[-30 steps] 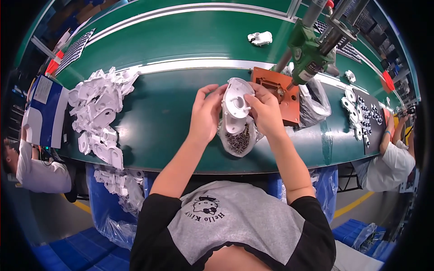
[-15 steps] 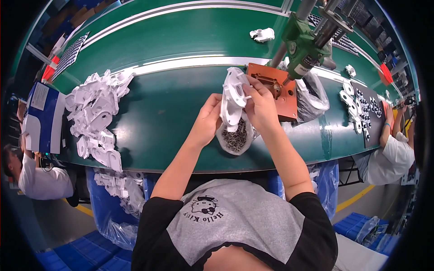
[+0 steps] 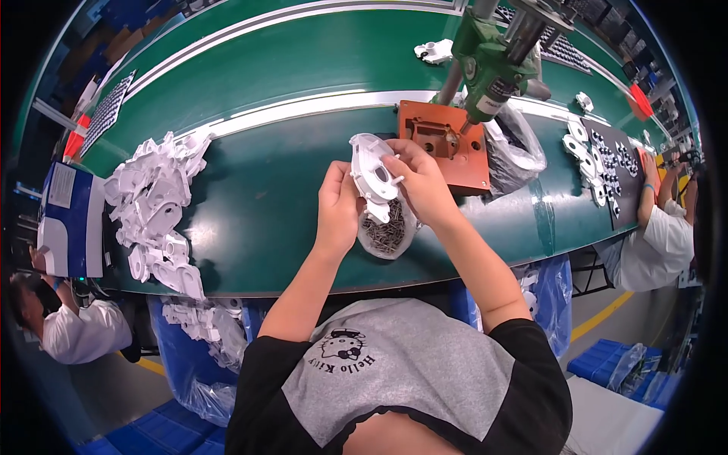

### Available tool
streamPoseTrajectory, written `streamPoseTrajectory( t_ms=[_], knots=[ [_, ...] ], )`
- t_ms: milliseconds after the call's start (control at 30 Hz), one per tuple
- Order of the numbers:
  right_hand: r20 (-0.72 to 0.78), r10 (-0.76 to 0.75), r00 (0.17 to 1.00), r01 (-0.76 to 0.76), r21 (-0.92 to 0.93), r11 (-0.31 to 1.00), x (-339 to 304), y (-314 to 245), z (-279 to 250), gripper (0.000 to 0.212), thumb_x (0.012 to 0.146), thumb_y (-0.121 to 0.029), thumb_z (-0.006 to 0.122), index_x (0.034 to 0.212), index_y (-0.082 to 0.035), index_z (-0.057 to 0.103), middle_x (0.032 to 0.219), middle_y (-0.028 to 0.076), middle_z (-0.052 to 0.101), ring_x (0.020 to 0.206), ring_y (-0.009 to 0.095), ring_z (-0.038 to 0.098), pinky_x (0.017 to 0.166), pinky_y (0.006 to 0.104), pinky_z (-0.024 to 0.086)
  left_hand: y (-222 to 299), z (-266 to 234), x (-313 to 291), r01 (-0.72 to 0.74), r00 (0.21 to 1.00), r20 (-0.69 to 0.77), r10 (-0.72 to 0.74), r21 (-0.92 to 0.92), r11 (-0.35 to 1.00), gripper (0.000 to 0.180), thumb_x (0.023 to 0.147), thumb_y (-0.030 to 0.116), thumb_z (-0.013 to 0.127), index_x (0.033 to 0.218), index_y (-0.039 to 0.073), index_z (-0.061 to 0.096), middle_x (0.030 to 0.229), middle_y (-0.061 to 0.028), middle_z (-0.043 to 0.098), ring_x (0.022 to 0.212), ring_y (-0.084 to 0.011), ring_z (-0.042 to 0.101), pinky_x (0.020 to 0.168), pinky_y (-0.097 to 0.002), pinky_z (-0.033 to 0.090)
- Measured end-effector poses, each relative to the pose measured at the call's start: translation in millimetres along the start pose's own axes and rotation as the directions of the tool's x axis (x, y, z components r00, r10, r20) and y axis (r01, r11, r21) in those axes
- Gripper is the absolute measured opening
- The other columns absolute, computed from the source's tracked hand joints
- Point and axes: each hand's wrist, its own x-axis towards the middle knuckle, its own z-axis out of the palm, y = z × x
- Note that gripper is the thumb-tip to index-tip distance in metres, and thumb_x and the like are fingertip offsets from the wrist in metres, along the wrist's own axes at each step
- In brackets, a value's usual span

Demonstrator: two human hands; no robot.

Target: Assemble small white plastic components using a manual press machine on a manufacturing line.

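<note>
A white moulded housing [image 3: 365, 158] with a round opening is held up in front of me, tilted, between both hands. My left hand [image 3: 338, 199] grips its left side, fingers closed around the edge. My right hand [image 3: 423, 184] closes on its right side, thumb near the opening, where a short thin peg sticks out; whether that peg is loose or part of the housing I cannot tell. Below the housing sits a whitish bag-lined bowl [image 3: 410, 244] of small metal pins [image 3: 385, 235], partly covered by the housing and hands.
An orange fixture block [image 3: 469, 168] lies beyond my right hand under a green press [image 3: 489, 76]. White housings [image 3: 155, 201] are heaped at left beside a blue-and-white box [image 3: 74, 220]. A plastic bag [image 3: 519, 155] stands right of the fixture. Co-workers sit at both sides.
Both hands have come slightly left and down with the housing, which now appears turned a little. The orange fixture shows more fully. The whole view has shifted a bit.
</note>
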Motion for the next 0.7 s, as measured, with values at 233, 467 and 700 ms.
streamPoseTrajectory(
  t_ms=[233,467,700],
  knots=[
    [0.085,0.077,0.993,-0.087,0.126,0.988,-7.6,-8.2,-7.4,0.039,0.091,-0.013,0.052,0.126,0.000,0.040,0.111,0.010,0.052,0.097,0.013,0.055,0.081,0.0267,0.047,16.6,9.7,-4.7,-0.082,0.993,0.089,0.072,0.124,0.989,0.017,0.099,0.019,0.039,0.094,0.004,0.048,0.077,0.0010,0.054,0.061,-0.0014,0.045,0.054,-0.0178,0.038],
    [0.003,-0.375,0.927,0.357,-0.312,0.880,-28.1,20.9,17.6,0.047,0.097,-0.020,0.039,0.138,0.002,0.030,0.133,0.015,0.043,0.120,0.018,0.041,0.101,0.0288,0.030,13.0,15.7,-7.3,-0.163,0.986,-0.019,0.164,0.057,0.985,0.026,0.099,0.027,0.036,0.102,0.003,0.045,0.092,-0.0041,0.056,0.088,-0.0119,0.059,0.078,-0.0266,0.049],
    [0.034,-0.210,0.977,0.212,-0.068,0.975,-22.5,23.2,10.3,0.042,0.097,-0.021,0.039,0.134,-0.001,0.039,0.117,0.011,0.054,0.102,0.013,0.052,0.089,0.0271,0.042,14.2,22.8,-5.5,-0.166,0.984,-0.035,0.175,0.179,0.970,0.026,0.098,0.030,0.043,0.092,0.005,0.045,0.081,0.0006,0.049,0.071,-0.0047,0.045,0.066,-0.0202,0.039]
  ],
)
